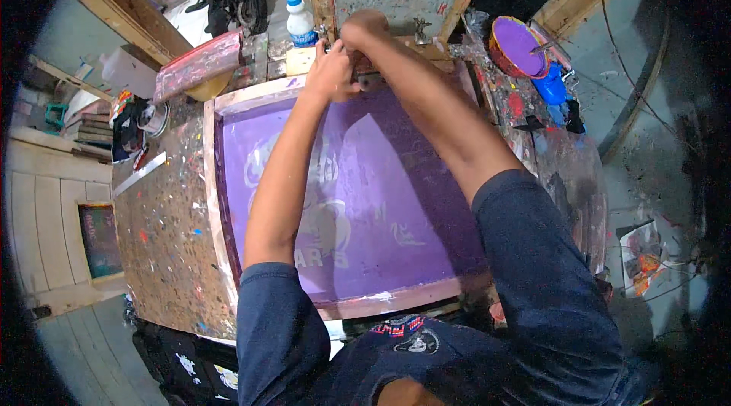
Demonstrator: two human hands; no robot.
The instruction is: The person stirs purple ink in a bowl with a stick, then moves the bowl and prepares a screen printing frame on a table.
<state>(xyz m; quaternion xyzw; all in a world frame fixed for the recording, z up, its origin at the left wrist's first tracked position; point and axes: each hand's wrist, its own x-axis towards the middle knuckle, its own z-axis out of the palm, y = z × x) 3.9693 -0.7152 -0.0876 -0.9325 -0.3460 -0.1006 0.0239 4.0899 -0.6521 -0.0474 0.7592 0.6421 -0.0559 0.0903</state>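
A wooden-framed printing screen (215,200) with purple mesh lies in front of me, pale lettering and shapes showing in the mesh. Both my arms reach across it to the far frame edge. My left hand (333,73) is at that edge beside a small metal clamp (323,30), its thumb and fingers apart. Just right of it and a little farther off, my right hand (365,28) is closed; whatever its fingers grip is hidden behind the hand. A second metal clamp (420,30) stands farther right on the same edge.
A white bottle with a blue cap (299,23) stands behind the frame. At the far right sits a tub of purple ink (520,47), a stick in it, beside a blue container (551,88). A pink-stained tray (199,67) and a metal strip (140,174) lie left on the paint-spattered table (164,238).
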